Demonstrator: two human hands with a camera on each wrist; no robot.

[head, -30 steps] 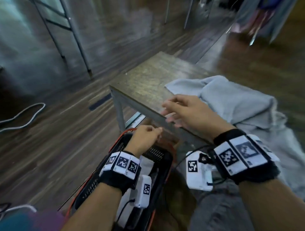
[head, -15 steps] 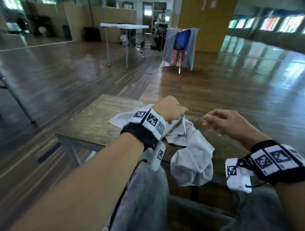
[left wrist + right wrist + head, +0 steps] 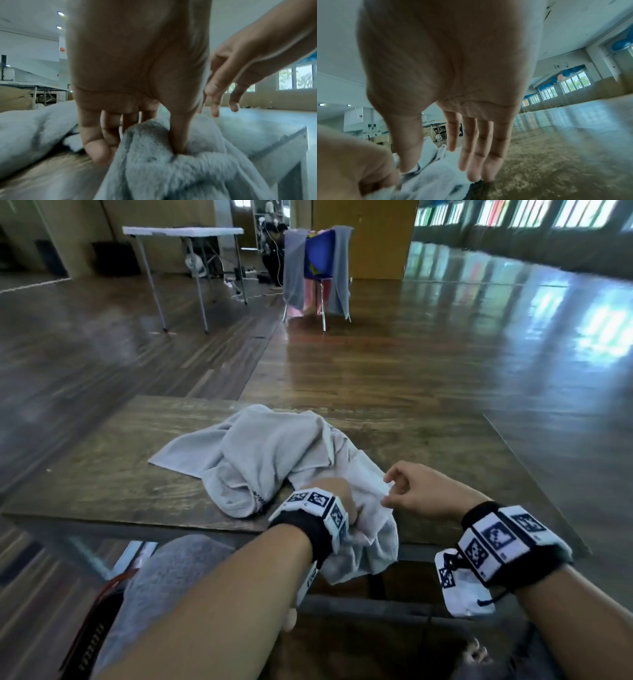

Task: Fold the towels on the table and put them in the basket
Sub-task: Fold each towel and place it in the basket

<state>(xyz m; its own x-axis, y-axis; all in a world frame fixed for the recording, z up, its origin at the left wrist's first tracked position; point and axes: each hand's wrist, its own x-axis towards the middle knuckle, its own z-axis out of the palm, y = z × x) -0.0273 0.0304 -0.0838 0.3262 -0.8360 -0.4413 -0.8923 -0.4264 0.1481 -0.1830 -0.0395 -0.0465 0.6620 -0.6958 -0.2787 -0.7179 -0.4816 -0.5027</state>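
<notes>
A crumpled grey towel [image 3: 267, 453] lies on the wooden table [image 3: 102, 474], with one end spilling over the front edge. My left hand [image 3: 342, 501] grips a bunch of it at that edge; in the left wrist view the thumb and curled fingers [image 3: 137, 135] dig into the pile of the towel [image 3: 154, 169]. My right hand [image 3: 388, 489] hovers just right of it with straight, spread fingers. Its thumb touches the towel [image 3: 436, 182] in the right wrist view [image 3: 433, 169]. The black basket [image 3: 89, 648] with a red rim shows at the lower left, below the table.
My knee in grey trousers [image 3: 171, 577] is between the basket and the table. Far back stand a white folding table [image 3: 181, 232] and a chair draped with cloths [image 3: 318, 268]. Shiny wooden floor surrounds the table.
My left hand left the basket, took hold of the towel and now holds it low at the front edge. My right hand came in beside it. The head view rose from basket to table.
</notes>
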